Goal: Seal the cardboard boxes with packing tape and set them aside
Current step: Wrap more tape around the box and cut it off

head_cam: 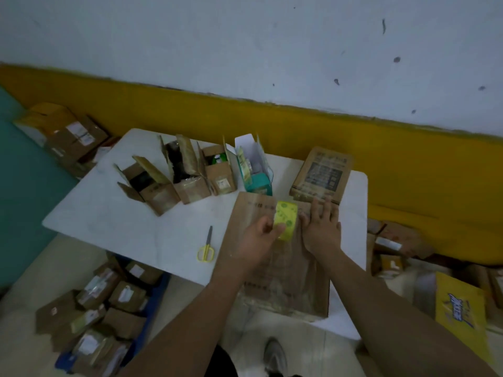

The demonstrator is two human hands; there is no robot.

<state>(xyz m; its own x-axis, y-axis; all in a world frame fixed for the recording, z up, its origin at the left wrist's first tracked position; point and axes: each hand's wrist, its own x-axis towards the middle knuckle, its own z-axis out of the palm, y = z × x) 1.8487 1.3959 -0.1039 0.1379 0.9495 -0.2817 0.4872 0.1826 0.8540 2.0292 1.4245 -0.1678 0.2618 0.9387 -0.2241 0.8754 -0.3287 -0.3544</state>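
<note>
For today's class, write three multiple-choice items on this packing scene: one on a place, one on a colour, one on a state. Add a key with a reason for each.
1. Where do the scissors lie?
A. on the white table, left of the big cardboard box
B. inside a teal box
C. on the floor

2. What colour is the tape roll?
A. red
B. yellow-green
C. black

3. How is the right hand placed?
A. curled round the scissors
B. flat on the big cardboard box, fingers straight
C. raised in the air

Key:
1 A, they lie on the tabletop beside the box.
2 B, the roll held in the left hand is yellow-green.
3 B, its palm lies on the cardboard.
</note>
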